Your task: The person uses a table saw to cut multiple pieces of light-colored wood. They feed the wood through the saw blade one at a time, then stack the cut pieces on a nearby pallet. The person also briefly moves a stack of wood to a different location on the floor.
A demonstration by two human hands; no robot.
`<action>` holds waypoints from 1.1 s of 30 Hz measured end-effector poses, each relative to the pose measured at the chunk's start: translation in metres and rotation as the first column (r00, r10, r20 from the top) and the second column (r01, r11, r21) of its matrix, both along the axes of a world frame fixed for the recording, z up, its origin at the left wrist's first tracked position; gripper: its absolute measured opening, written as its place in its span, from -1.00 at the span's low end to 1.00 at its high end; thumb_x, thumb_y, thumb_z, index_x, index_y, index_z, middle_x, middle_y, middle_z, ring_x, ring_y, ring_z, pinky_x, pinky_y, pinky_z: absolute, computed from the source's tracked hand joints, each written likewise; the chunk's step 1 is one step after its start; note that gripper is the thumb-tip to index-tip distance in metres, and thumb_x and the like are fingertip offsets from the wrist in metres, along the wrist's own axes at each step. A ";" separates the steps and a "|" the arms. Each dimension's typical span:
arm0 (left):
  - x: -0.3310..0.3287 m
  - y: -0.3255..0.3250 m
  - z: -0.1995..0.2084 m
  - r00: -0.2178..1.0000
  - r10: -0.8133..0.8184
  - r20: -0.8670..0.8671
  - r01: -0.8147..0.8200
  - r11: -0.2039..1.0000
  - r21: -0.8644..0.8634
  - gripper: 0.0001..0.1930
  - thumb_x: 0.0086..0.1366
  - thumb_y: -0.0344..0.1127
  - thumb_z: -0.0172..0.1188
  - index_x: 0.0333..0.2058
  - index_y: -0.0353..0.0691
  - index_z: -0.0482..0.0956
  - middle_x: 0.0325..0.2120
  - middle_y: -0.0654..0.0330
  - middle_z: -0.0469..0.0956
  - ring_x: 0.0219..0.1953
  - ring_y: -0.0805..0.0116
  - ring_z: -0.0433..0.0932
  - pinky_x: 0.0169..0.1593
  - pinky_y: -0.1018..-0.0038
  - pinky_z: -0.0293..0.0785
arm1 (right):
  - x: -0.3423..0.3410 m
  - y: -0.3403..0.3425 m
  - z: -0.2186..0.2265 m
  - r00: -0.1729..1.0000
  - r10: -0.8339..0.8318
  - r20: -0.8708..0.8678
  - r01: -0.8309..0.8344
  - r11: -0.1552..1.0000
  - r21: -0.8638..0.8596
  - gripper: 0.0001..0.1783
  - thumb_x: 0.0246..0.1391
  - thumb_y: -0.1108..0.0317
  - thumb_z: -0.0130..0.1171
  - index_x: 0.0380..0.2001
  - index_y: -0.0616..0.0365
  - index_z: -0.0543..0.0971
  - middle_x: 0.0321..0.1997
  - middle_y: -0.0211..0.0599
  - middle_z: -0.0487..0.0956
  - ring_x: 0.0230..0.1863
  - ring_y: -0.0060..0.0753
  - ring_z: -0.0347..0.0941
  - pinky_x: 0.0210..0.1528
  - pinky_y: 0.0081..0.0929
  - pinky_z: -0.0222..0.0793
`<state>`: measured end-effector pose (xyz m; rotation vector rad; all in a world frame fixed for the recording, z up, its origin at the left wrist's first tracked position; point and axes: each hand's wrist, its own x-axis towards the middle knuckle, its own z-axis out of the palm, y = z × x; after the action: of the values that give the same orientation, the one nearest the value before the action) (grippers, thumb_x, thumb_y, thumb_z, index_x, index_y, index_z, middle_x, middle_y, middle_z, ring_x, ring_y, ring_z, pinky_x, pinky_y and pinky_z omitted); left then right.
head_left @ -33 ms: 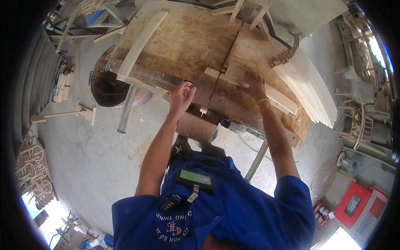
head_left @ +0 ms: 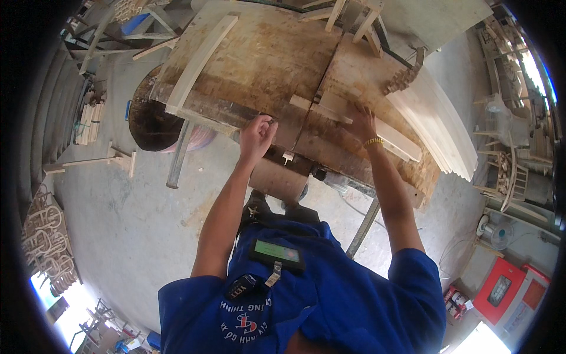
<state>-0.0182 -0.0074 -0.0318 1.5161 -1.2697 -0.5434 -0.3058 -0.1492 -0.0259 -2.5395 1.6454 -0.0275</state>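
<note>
My left hand (head_left: 257,138) is at the near edge of the wooden workbench (head_left: 265,65), its fingers curled in. A dark bit shows at its fingertips, too small to name. Farther right, my right hand (head_left: 361,124), with a gold-coloured bracelet at the wrist, lies over pale wood with its fingers spread. Under and beside it are a short wooden strip (head_left: 303,103), reaching left over a dark slot in the bench, and a longer wooden bar (head_left: 401,143) slanting toward the near right. Between my hands, a small pale piece (head_left: 288,156) sits at the bench's near edge.
A long board (head_left: 203,62) lies across the bench's left side. Pale long boards (head_left: 442,121) are stacked along its right side, beside a row of small wooden blocks (head_left: 402,81). A dark round container (head_left: 150,118) stands at the left. A wooden frame (head_left: 359,20) is at the far edge.
</note>
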 end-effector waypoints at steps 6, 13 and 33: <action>-0.002 -0.001 0.002 1.000 0.028 0.008 -0.028 0.999 0.016 -0.75 0.15 -0.19 0.26 -0.31 -0.24 0.53 -0.67 0.25 0.51 -0.65 0.48 0.46 -0.51 0.53 0.40 | 0.001 0.001 0.004 1.000 -0.001 0.013 0.001 1.000 0.022 -0.05 -0.29 -0.13 0.36 0.20 -0.03 0.28 0.25 -0.24 0.29 0.24 -0.06 0.17 0.22 -0.02 0.07; -0.001 0.000 0.000 1.000 0.027 -0.011 -0.027 0.999 0.025 -0.74 0.15 -0.17 0.26 -0.32 -0.24 0.54 -0.67 0.23 0.53 -0.65 0.45 0.48 -0.50 0.50 0.42 | 0.003 0.006 0.009 1.000 -0.019 0.016 0.018 0.999 0.042 -0.02 -0.28 -0.08 0.37 0.24 -0.02 0.24 0.28 -0.22 0.26 0.27 -0.02 0.13 0.25 -0.01 0.03; -0.003 0.005 0.009 0.998 -0.030 0.054 0.027 0.998 0.065 -0.76 0.19 -0.21 0.23 -0.29 -0.27 0.51 -0.68 0.23 0.48 -0.63 0.46 0.44 -0.49 0.53 0.38 | -0.009 -0.001 0.004 0.999 0.000 0.054 -0.003 0.998 0.060 0.02 -0.27 -0.21 0.32 0.25 -0.03 0.22 0.30 -0.14 0.24 0.33 0.05 0.04 0.30 0.01 -0.02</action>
<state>-0.0209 -0.0024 -0.0223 1.5776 -1.3288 -0.5698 -0.3150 -0.1505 -0.0217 -2.4737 1.6001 -0.0458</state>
